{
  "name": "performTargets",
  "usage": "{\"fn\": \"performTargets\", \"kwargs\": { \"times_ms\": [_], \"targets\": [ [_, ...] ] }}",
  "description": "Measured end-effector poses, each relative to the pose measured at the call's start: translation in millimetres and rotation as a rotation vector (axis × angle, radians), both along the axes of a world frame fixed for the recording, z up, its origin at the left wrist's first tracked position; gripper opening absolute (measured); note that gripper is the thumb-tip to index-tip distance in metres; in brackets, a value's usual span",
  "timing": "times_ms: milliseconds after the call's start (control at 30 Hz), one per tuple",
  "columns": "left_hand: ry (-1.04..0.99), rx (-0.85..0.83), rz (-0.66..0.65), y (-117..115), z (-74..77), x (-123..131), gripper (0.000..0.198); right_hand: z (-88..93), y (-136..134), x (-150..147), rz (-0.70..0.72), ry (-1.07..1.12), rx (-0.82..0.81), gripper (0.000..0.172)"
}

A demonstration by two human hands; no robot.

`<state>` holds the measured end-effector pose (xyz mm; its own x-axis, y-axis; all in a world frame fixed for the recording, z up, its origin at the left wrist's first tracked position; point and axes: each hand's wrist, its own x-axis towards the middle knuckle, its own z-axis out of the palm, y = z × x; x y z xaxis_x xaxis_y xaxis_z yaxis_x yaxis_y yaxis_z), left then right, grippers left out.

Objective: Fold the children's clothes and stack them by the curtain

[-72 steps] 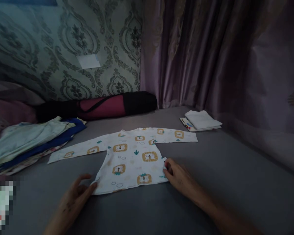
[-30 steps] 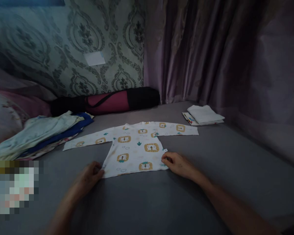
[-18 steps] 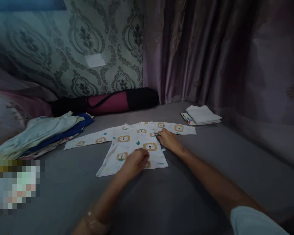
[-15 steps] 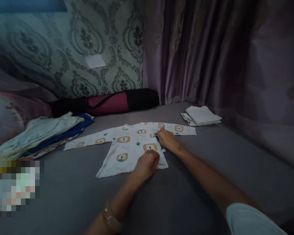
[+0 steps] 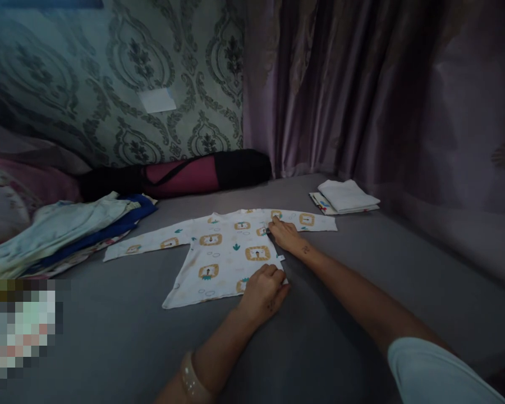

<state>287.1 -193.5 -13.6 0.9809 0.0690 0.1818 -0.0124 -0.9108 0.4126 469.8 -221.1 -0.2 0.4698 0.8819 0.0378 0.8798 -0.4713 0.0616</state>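
A white long-sleeved shirt (image 5: 225,255) printed with orange lion faces and green leaves lies spread flat on the grey bed sheet (image 5: 122,336), sleeves stretched out to both sides. My left hand (image 5: 266,287), below a clear bangle, is closed on the shirt's lower right corner. At the right armpit, my right hand (image 5: 284,233) has its fingers pinched together on the fabric. A small white tag sticks out of the side seam between my hands. The fingertips of both hands are partly hidden.
Folded white cloths (image 5: 348,196) lie at the back right. A pile of clothes (image 5: 67,230) sits at the left. Along the patterned wall runs a long black and maroon bag (image 5: 185,177). Purple curtains (image 5: 340,84) hang behind and to the right.
My left hand has moved right, from the shirt's lower front to its bottom right corner. My right hand stays at the armpit. The view has shifted slightly.
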Motion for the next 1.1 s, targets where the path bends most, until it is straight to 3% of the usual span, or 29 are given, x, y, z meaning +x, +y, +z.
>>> {"fn": "performTargets", "kwargs": {
  "times_ms": [300, 567, 767, 833, 933, 1033, 1100],
  "targets": [
    [-0.049, -0.049, 0.032, 0, 4.1, -1, 0.02, 5.8, 3, 12, -0.045, -0.043, 0.052, 0.034],
    [-0.053, -0.104, -0.079, 4, 10.6, -5, 0.021, -3.8, 2, 15, -0.09, 0.003, 0.091, 0.037],
    [-0.036, -0.166, -0.073, 3, 16.2, -9, 0.028, -1.2, 7, -6, -0.136, -0.006, 0.18, 0.04],
    [-0.036, -0.177, -0.006, 9, 18.3, -10, 0.026, -5.1, 18, -21, -0.043, 0.062, 0.229, 0.041],
    [-0.105, -0.091, 0.219, 34, 18.2, -14, 0.024, -17.7, 37, -42, 0.098, 0.235, 0.233, 0.046],
    [-0.161, 0.107, 0.447, 74, 10.6, -23, 0.034, -29.6, 49, -53, 0.068, 0.297, 0.231, 0.058],
    [-0.093, 0.224, 0.539, 97, 1.2, -30, 0.047, -33.3, 52, -53, 0.028, 0.29, 0.235, 0.062]
  ]
}}
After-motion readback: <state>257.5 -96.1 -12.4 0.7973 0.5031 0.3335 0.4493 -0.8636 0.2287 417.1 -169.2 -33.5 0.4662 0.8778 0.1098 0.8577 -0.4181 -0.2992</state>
